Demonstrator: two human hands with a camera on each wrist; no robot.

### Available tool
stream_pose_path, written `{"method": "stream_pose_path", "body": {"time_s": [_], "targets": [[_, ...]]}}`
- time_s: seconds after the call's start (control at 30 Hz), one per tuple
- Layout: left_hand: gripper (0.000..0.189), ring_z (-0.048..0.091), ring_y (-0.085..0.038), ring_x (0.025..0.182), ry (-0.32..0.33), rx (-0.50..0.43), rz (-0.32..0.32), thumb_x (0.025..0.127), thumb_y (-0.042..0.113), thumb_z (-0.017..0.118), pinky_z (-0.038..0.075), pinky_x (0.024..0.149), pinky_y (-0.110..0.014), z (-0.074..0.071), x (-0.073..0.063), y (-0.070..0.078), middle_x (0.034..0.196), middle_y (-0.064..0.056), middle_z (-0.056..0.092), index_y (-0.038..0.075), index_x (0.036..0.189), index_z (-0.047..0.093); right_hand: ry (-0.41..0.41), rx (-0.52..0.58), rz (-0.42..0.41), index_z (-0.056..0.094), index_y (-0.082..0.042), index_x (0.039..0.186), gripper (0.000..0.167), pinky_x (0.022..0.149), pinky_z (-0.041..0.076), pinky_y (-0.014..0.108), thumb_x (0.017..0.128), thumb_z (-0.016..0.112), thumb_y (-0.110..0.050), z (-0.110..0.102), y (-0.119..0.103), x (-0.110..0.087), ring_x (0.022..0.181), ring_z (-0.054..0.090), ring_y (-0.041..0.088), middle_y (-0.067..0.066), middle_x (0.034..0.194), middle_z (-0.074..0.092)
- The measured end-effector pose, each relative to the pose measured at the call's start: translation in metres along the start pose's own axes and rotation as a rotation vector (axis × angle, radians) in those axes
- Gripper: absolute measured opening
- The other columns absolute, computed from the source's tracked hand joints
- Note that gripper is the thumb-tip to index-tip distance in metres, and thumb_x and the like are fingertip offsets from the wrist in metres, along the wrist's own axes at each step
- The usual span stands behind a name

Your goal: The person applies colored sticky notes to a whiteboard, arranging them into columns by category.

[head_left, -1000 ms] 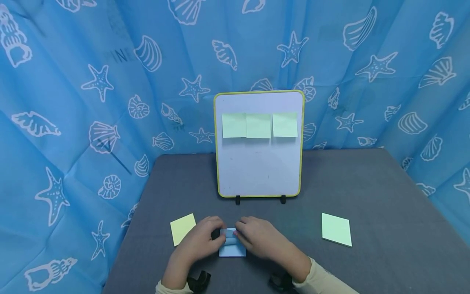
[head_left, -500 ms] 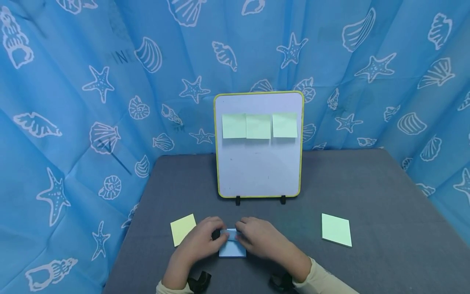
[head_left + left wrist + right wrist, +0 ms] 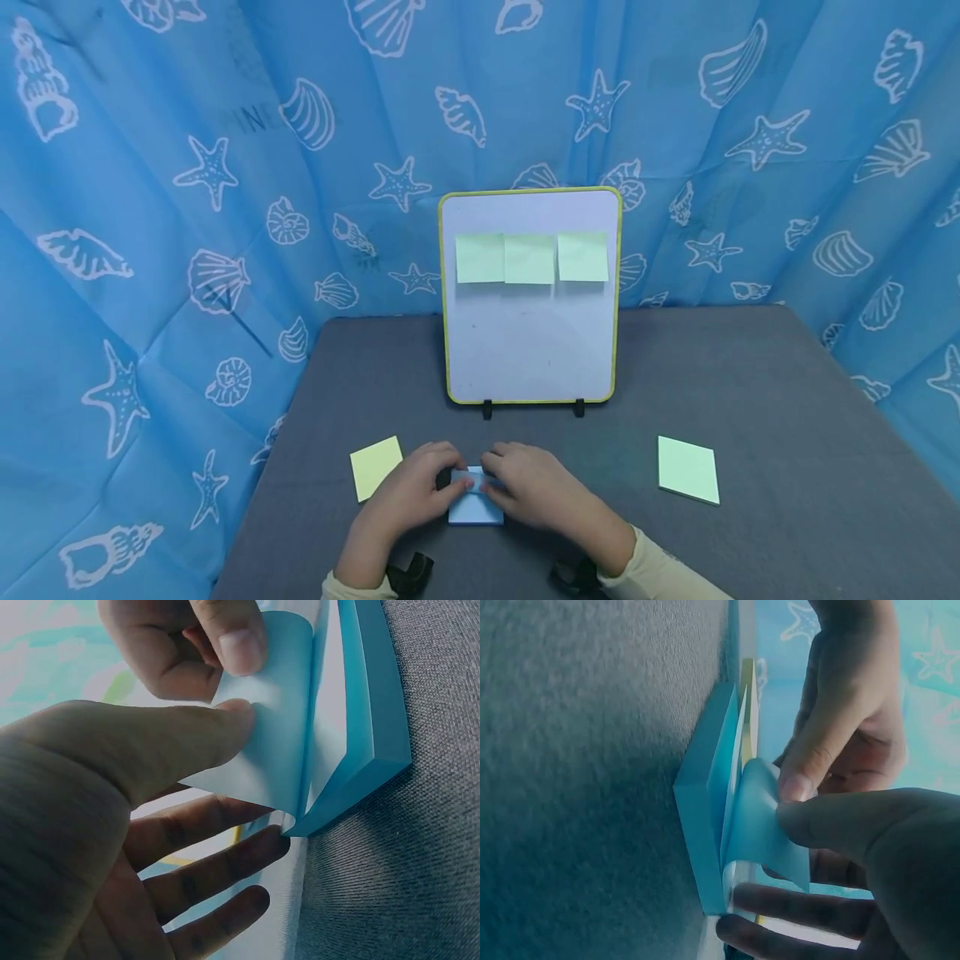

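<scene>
In the head view, a pad of blue sticky notes [image 3: 476, 512] lies on the grey table between the two hands. Its top sheet [image 3: 281, 690] is peeled up and curls back over itself, one edge still against the pad. My left hand [image 3: 420, 483] pinches one side of this sheet, thumb on its face and the other fingers spread behind. Close beside it, my right hand [image 3: 536, 487] pinches the other side, thumb tip near the left thumb. Both wrist views show the loose sheet bent between the thumbs, with the thick pad beneath.
A yellow sticky note pad [image 3: 375, 468] lies partly behind the left hand. To the right is a pale green pad [image 3: 687, 471]. A whiteboard [image 3: 532, 350] on black feet stands behind, with three green notes [image 3: 528, 258] in a row. A shell-patterned blue curtain [image 3: 517, 117] hangs around the table.
The left thumb has slid slightly inward over the blue sheet. The sheet's curl looks flatter than one second ago. Both hands otherwise keep their places, and the pads have not moved.
</scene>
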State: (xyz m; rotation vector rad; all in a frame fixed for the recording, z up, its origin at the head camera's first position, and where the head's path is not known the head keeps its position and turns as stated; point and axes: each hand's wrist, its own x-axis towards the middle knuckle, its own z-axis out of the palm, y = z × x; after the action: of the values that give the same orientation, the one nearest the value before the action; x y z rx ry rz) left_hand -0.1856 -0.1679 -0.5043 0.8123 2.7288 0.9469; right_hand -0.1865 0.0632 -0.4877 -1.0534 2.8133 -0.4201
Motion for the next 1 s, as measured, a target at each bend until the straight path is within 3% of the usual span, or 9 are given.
{"method": "stream_pose_path", "body": {"time_s": [0.17,0.27,0.47,0.67,1.0], "targets": [[0.012,0.064,-0.011,0.097,0.004,0.007,0.003,0.104,0.034,0.071,0.056,0.091,-0.034,0.000,-0.001,0.002,0.102,0.008,0.069,0.023,0.107,0.075,0.032,-0.038,-0.023,0.076,-0.021,0.117,0.020,0.078,0.059,0.032,0.106,0.067,-0.035,0.002,-0.002,0.000,0.091,0.064,0.010,-0.005,0.112,0.072],[0.011,0.063,-0.011,0.098,0.029,0.025,0.010,0.104,0.032,0.072,0.056,0.091,-0.034,0.000,-0.003,0.003,0.104,0.008,0.070,0.023,0.107,0.075,0.017,-0.028,-0.009,0.076,-0.021,0.117,0.019,0.079,0.060,0.033,0.106,0.067,-0.033,0.001,-0.003,0.002,0.092,0.064,0.010,-0.005,0.111,0.073],[0.005,0.063,-0.012,0.100,0.152,0.080,0.059,0.101,0.023,0.075,0.056,0.091,-0.034,0.001,-0.009,0.009,0.109,0.012,0.070,0.022,0.106,0.075,0.021,0.002,-0.009,0.076,-0.020,0.112,0.014,0.073,0.058,0.030,0.104,0.069,-0.030,0.000,-0.001,0.003,0.083,0.060,0.006,-0.006,0.102,0.072],[0.011,0.062,-0.006,0.104,0.252,0.101,0.037,0.097,0.021,0.080,0.057,0.093,-0.033,0.000,-0.020,0.019,0.110,0.017,0.066,0.025,0.106,0.076,0.021,0.001,-0.004,0.077,-0.019,0.114,0.017,0.076,0.059,0.030,0.105,0.068,-0.031,-0.002,0.001,0.003,0.085,0.062,0.007,-0.004,0.106,0.074],[0.010,0.056,-0.004,0.092,0.234,0.137,0.015,0.095,0.022,0.082,0.056,0.083,-0.028,0.009,-0.038,0.029,0.102,0.011,0.063,0.019,0.104,0.080,0.024,0.004,-0.005,0.077,-0.018,0.112,0.017,0.074,0.058,0.031,0.105,0.069,-0.031,-0.001,0.002,0.002,0.083,0.061,0.008,-0.004,0.105,0.074]]}}
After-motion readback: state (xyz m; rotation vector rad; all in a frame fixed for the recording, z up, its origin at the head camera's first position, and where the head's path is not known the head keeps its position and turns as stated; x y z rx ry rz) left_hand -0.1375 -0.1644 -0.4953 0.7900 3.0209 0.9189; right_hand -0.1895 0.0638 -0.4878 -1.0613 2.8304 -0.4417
